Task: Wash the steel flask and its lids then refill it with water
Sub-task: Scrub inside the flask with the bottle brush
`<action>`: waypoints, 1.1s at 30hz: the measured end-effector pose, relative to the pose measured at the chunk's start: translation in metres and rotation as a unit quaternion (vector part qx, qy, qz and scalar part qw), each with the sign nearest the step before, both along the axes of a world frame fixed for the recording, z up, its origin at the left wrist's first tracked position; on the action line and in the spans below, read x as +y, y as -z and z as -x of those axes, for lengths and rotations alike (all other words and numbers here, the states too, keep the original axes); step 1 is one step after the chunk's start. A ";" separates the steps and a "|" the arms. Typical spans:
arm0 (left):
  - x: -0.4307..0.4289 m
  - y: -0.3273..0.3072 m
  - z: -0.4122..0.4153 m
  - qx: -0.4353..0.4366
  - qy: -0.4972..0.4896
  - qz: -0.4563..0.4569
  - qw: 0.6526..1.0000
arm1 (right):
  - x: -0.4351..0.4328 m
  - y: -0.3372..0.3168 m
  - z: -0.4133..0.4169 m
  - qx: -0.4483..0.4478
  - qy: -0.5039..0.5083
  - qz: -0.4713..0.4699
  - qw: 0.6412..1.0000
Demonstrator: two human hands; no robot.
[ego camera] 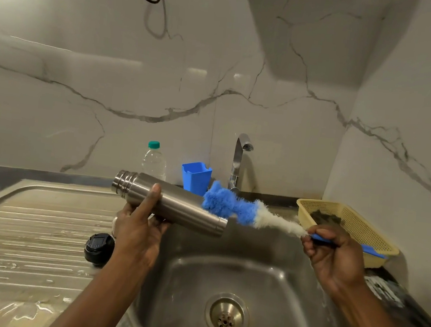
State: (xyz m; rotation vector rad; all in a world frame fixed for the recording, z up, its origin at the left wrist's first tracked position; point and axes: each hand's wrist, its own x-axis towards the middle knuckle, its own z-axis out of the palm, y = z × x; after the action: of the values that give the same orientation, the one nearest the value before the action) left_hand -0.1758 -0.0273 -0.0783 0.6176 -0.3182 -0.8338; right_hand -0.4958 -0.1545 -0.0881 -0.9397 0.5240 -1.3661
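Note:
My left hand (pixel 139 227) grips the steel flask (pixel 177 205) round its middle and holds it on its side above the sink, threaded neck to the left, base to the right. My right hand (pixel 333 253) grips the blue handle of a bottle brush (pixel 241 208). The brush's blue and white bristles lie against the outside of the flask near its base. A black lid (pixel 98 248) lies on the wet draining board beside my left wrist. Part of a second lid may be hidden behind my left hand.
The sink basin (pixel 270 282) with its drain (pixel 227 316) lies below both hands. The tap (pixel 239 160) stands behind, with no water running. A blue cup (pixel 196 177) and a plastic bottle (pixel 154 160) stand at the wall. A yellow basket (pixel 357 228) sits at the right.

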 end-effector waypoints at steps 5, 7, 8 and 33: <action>0.000 -0.001 -0.008 0.008 -0.001 0.025 1.000 | -0.002 -0.006 0.010 -0.034 0.017 -0.015 0.999; 0.000 -0.001 -0.005 0.005 0.007 0.024 1.000 | -0.003 0.000 0.005 -0.022 0.001 -0.017 1.000; -0.001 0.000 -0.002 0.005 0.011 0.019 1.000 | -0.002 0.002 0.001 -0.009 -0.010 -0.014 1.000; 0.002 0.000 0.017 -0.033 0.096 0.007 0.995 | 0.008 -0.002 -0.010 -0.002 -0.040 -0.066 0.997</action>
State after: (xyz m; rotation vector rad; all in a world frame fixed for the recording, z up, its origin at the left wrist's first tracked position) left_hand -0.1925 -0.0253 -0.0787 0.6078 -0.4484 -0.9956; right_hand -0.4863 -0.1463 -0.0859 -0.8402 0.5612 -1.2462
